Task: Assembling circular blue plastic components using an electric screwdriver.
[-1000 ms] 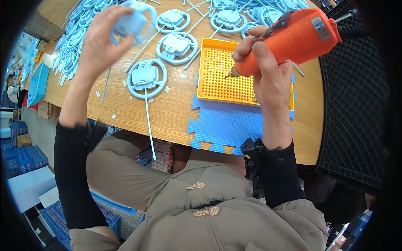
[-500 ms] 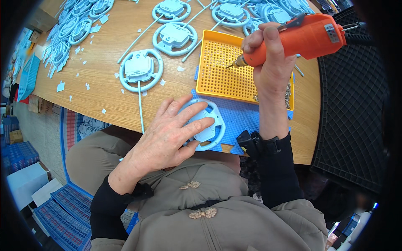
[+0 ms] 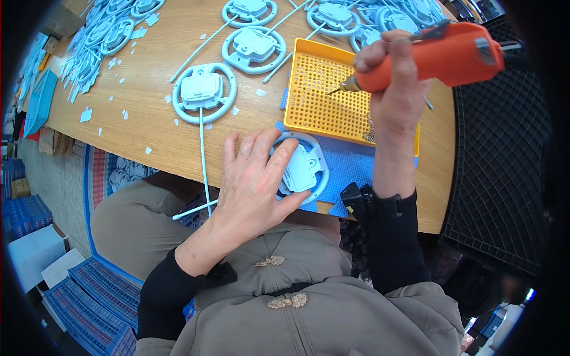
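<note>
**Wheel held in front of the tray, driver raised over it**

In front of the yellow tray (image 3: 332, 134), the left hand (image 3: 252, 178) spreads over a pale-blue wheel-shaped piece (image 3: 304, 169), thumb and fingers parted, apparently steadying it; the blue mat (image 3: 350, 165) beneath probably cushions it. The right hand (image 3: 404, 77) wraps firmly around an orange power screwdriver (image 3: 454, 56), its bit above the tray, clear of the piece. Right of the tray, a narrow table strip meets a black lattice panel (image 3: 499, 160); left of it lies more room, among paper scraps (image 3: 86, 114). The near table edge leaves the piece little margin
</note>
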{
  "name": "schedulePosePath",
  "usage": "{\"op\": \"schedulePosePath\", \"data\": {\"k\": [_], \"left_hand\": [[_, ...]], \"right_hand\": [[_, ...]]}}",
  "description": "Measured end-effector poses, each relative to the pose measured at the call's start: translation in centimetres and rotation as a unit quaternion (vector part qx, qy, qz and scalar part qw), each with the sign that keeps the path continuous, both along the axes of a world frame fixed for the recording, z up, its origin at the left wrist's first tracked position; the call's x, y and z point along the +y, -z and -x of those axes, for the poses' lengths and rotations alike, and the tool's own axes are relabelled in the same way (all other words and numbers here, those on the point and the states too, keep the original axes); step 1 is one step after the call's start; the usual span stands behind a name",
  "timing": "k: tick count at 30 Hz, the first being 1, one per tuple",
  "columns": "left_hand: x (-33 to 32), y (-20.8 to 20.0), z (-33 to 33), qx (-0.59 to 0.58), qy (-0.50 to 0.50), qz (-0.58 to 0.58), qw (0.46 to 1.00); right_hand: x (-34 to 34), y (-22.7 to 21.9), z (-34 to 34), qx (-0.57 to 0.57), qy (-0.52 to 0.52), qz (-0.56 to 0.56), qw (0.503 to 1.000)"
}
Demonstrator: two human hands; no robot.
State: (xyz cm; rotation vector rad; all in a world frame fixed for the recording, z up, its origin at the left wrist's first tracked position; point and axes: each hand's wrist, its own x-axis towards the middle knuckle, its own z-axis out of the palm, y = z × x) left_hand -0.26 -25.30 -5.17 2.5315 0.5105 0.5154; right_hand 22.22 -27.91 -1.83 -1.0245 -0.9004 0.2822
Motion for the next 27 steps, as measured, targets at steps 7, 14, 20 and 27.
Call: {"op": "schedulePosePath", "data": {"k": [7,14,20,27], "left_hand": [[0.1,-0.2,-0.7,0.023,-0.021,-0.022,0.999],[-0.1,-0.2,-0.6,0.039,-0.023,-0.024,0.999],[-0.3,0.1,-0.5,0.035,-0.025,-0.021,0.999],[-0.2,0.1,-0.5,0.03,-0.023,-0.017,0.999]], "right_hand": [[-3.9,-3.1,2.3,0.007,-0.155,-0.03,0.987],[-5.3,-2.0,5.4,-0.024,-0.178,0.063,0.982],[-5.4,-2.2,5.6,-0.023,-0.174,0.057,0.983],[-5.1,-1.7,6.0,-0.016,-0.169,0.073,0.983]]}}
